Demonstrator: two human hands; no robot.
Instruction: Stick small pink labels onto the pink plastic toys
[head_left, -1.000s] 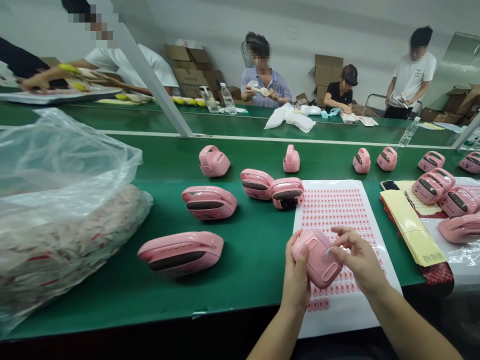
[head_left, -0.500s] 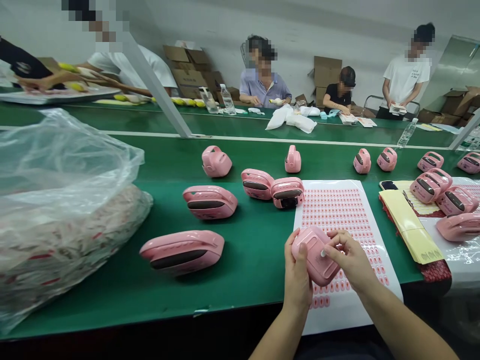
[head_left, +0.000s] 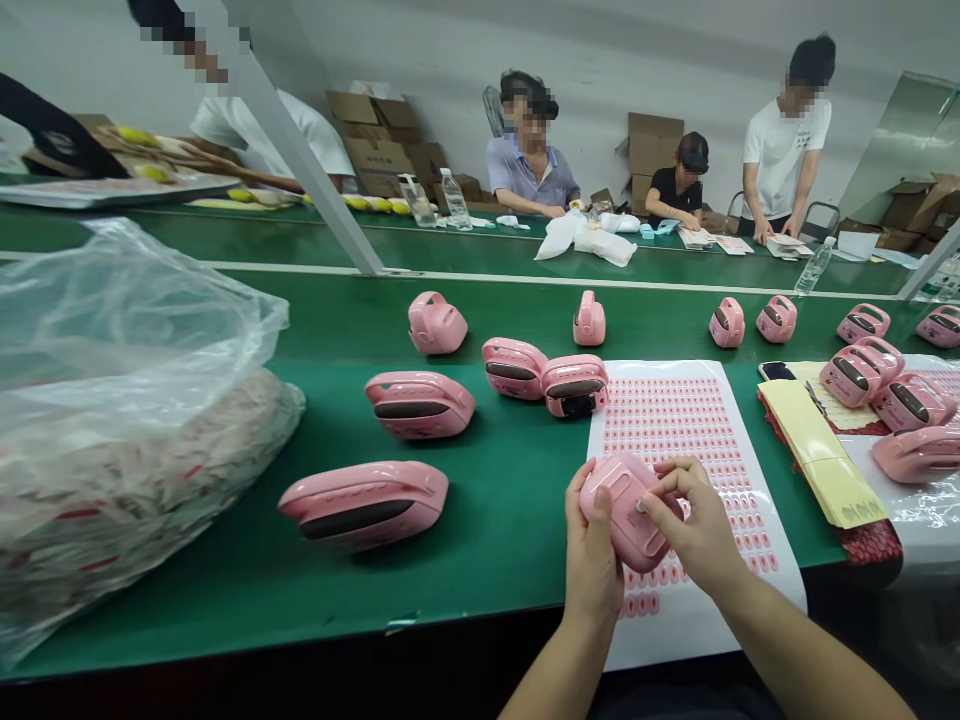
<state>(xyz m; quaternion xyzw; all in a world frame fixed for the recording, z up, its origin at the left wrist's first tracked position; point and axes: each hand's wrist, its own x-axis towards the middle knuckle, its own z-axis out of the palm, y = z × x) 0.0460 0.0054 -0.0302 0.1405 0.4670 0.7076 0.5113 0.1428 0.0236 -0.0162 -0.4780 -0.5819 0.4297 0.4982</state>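
Note:
My left hand (head_left: 595, 540) is wrapped round a rounded pink plastic device (head_left: 626, 505), thumb on the face turned up to me, which has a raised panel. Between thumb and forefinger my right hand (head_left: 694, 515) pinches a small white piece (head_left: 640, 506) against that face; its exact kind is too small to tell. Under both hands lies a white sheet (head_left: 630, 645) printed with rows of small pink-red stickers (head_left: 667, 410). Similar pink devices with carry handles and dark front strips stand to the left, among them a close one (head_left: 367, 505) and one behind it (head_left: 420, 405).
A large clear plastic bag (head_left: 142, 450) of small wrapped items fills the left of the green table (head_left: 495, 560). More pink devices (head_left: 862, 370), yellow paper (head_left: 825, 450) and a phone (head_left: 775, 371) are at right. Across a metal rail, several people work.
The held device has shifted slightly left, and the white piece now sits a little further left on its face. Across the table, a standing person has leaned down to the papers.

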